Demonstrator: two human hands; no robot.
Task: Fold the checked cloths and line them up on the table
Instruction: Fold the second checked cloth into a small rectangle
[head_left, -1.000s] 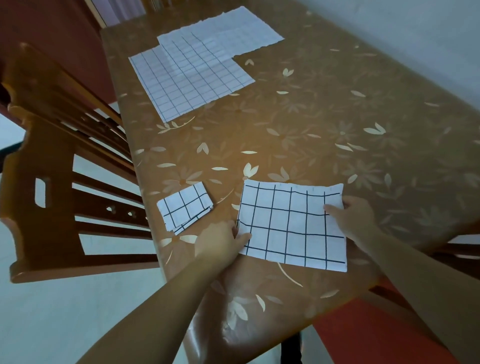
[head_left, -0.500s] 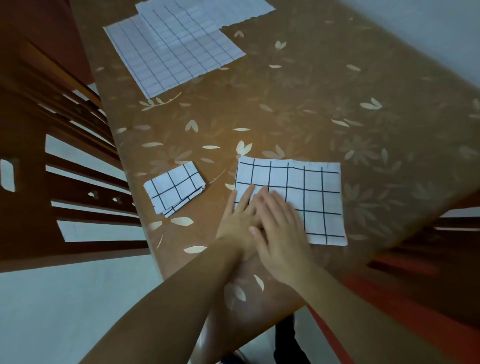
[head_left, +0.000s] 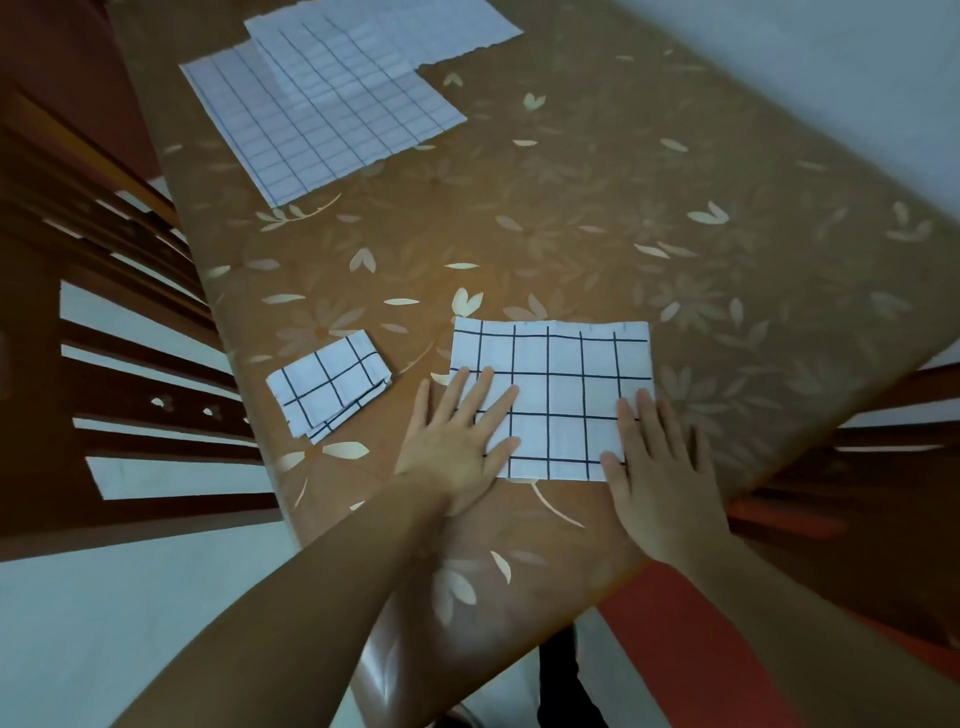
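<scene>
Head view: hands (head_left: 561, 457) flat on half-folded cloth (head_left: 563, 364), far cloths (head_left: 332, 93) cut off.

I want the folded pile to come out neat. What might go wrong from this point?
1. The half-folded cloth lies close to the table's near edge; another fold might drag it over.
2. The small folded cloth sits askew with its layers splayed, so the line-up may look crooked.
</scene>
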